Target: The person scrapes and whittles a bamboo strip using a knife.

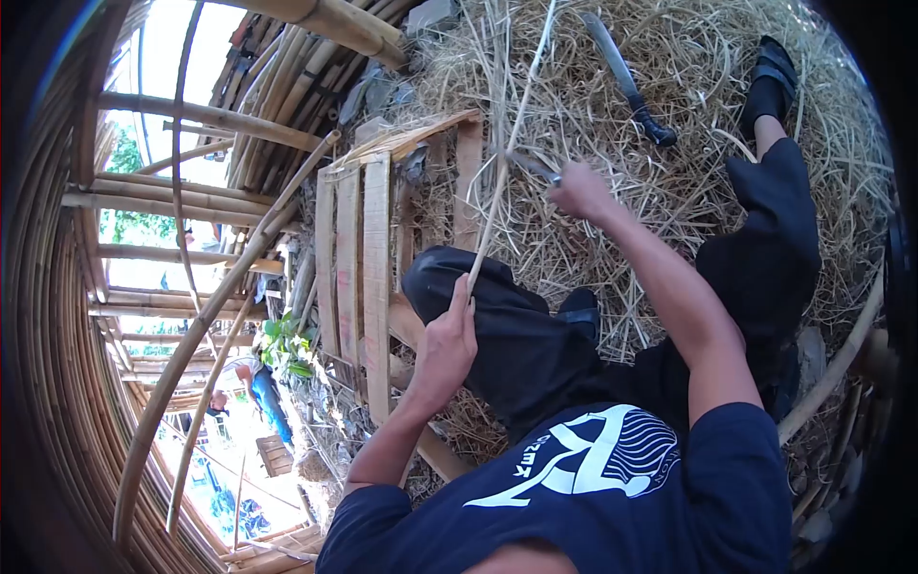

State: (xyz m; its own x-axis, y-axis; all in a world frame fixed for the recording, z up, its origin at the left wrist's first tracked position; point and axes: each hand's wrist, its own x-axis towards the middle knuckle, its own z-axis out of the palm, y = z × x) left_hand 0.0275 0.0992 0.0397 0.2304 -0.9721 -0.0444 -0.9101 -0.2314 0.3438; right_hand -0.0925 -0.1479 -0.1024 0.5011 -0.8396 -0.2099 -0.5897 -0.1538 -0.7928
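Observation:
My left hand (448, 346) is closed around the lower end of a long, thin bamboo strip (503, 182), near my bent knee. The strip slants upward and away past the top of the view. My right hand (579, 190) grips a knife (534, 168), its handle mostly hidden in my fist. The blade points left and meets the strip partway along, or lies just at it; I cannot tell how deep. Beyond my right hand a machete (620, 78) with a dark handle lies on the shavings, touched by neither hand.
Pale bamboo shavings (688, 210) cover the ground around my legs. A wooden pallet (352, 258) stands to the left. Bamboo poles (220, 115) frame the left side, with stacked poles (287, 86) behind. Another person (258, 387) bends over in the bright area at lower left.

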